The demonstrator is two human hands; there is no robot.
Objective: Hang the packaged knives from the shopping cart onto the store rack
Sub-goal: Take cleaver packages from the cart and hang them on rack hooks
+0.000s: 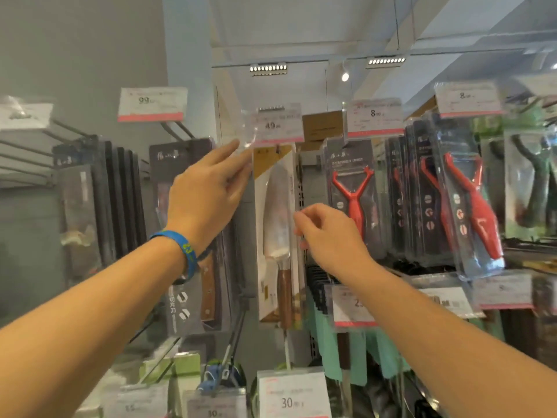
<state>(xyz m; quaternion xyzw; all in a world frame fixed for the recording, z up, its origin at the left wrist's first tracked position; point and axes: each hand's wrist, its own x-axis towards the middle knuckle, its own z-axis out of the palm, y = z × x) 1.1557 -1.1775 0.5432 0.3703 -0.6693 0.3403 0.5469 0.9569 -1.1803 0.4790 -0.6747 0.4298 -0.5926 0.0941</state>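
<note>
Beneath the clear plastic price tag (277, 125), could jostle the white-carded wooden-handled knife pack (275, 212) off its peg (278, 149): left hand (208, 191) straight-fingered at top, right hand (328, 233) curled beside, grip unclear.

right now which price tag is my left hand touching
The tag marked 49, above the knife in the pale package: the left hand's fingertips meet its left edge. The 99 tag hangs untouched.
</note>
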